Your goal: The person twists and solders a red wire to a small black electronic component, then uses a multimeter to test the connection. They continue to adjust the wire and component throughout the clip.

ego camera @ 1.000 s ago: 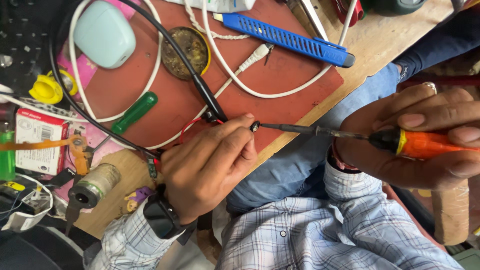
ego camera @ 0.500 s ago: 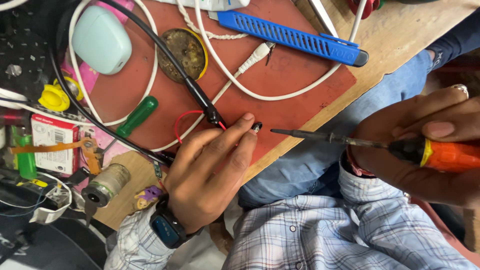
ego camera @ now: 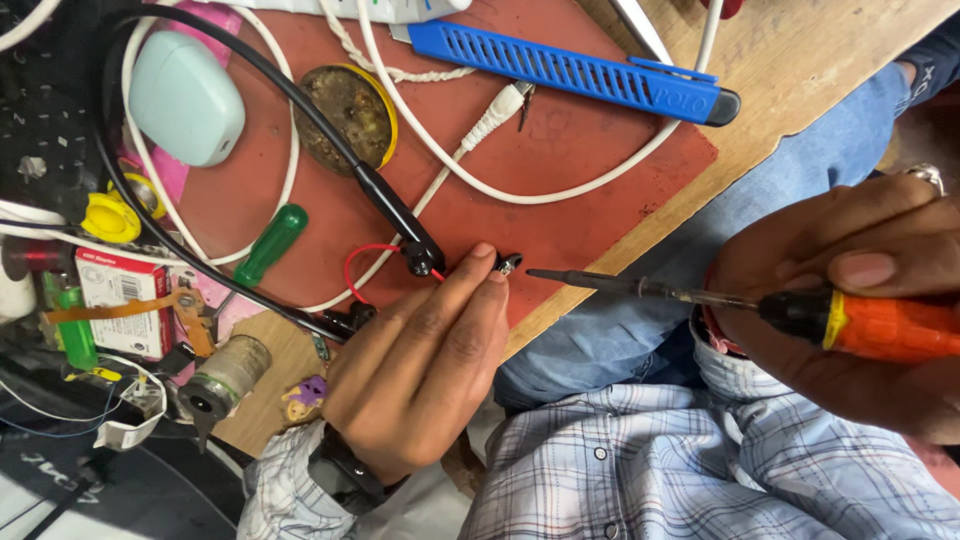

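Looking down from the head camera, the left hand (ego camera: 420, 375) lies flat on the red mat (ego camera: 600, 170), its fingers (ego camera: 465, 290) stretched nearly straight and pressed together, their tips pinning a small black part (ego camera: 508, 263) at the mat's near edge; how it is gripped is hard to make out. A thin red wire (ego camera: 358, 262) loops out from under those fingertips. The right hand (ego camera: 850, 300), partly cut off at the frame edge, is curled closed around the orange handle of a soldering iron (ego camera: 790, 310), whose dark tip sits just beside the part, not touching. A black cable (ego camera: 300, 110) ends in a plug near the fingertips. Farther back lie a blue cutter (ego camera: 570, 68), a white cable (ego camera: 480, 130) and a green-handled screwdriver (ego camera: 268, 245), its blade hidden.
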